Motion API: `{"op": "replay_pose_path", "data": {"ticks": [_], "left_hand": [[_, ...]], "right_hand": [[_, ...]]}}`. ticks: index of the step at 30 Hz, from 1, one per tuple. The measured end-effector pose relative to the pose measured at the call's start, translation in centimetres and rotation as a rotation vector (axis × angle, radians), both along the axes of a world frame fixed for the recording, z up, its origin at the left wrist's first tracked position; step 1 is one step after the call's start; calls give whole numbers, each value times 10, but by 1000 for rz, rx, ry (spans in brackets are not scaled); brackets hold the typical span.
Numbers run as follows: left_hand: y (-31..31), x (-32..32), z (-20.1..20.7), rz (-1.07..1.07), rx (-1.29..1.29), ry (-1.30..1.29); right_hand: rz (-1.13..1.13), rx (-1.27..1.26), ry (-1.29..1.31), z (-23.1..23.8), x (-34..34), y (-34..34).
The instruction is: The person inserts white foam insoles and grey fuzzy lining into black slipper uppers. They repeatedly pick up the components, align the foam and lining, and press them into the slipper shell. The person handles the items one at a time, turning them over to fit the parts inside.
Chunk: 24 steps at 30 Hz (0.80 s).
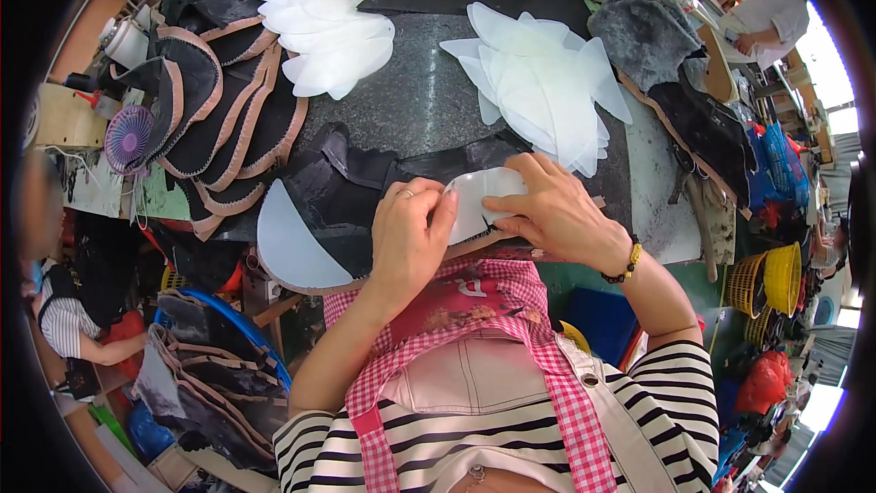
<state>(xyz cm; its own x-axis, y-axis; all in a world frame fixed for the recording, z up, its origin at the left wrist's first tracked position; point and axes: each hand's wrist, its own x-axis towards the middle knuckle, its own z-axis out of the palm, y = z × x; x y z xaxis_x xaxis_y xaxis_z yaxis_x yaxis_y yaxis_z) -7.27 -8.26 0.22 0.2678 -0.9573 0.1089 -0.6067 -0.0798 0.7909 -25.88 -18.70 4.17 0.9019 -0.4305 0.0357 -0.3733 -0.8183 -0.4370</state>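
Observation:
Near the table's front edge, my left hand (pixel 408 230) pinches the left side of a white, half-moon stiffener piece (pixel 468 205), its thumb lying along it. My right hand (pixel 558 215) grips the same piece from the right with bent thumb and fingers. The piece lies against a black boot upper (pixel 351 184) with a brown edge, which my hands partly hide. Left of my hands, a second white stiffener (pixel 294 237) rests flat on the left end of that upper. Whether the held piece is stuck to the upper, I cannot tell.
Two piles of white stiffeners, left (pixel 333 32) and right (pixel 538 82), lie on the dark work surface (pixel 420 82). Stacked black uppers (pixel 228 119) and a small purple fan (pixel 130 137) stand left. Grey fleecy uppers (pixel 648 41) lie right. A co-worker's arm (pixel 114 349) shows lower left.

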Motion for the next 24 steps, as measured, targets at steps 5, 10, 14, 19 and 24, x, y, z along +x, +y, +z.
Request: {"op": "replay_pose_path", "data": {"ticks": [5,10,14,19,24], "left_hand": [[13,6,29,-361,-76,-379],[24,10,24,-518,-298,-807],[16,11,21,-576,-403,-785],[-4,23,65,-519,-216,-407],[7,11,164,-508,-209,-604]], "right_hand": [[3,-11,-250,-28,5,20],[125,-297,42,-22,15,29],[257,-187,420,5,21,20],[144,-92,-92,22,-4,4],[100,155,-88,127,13,19]]}}
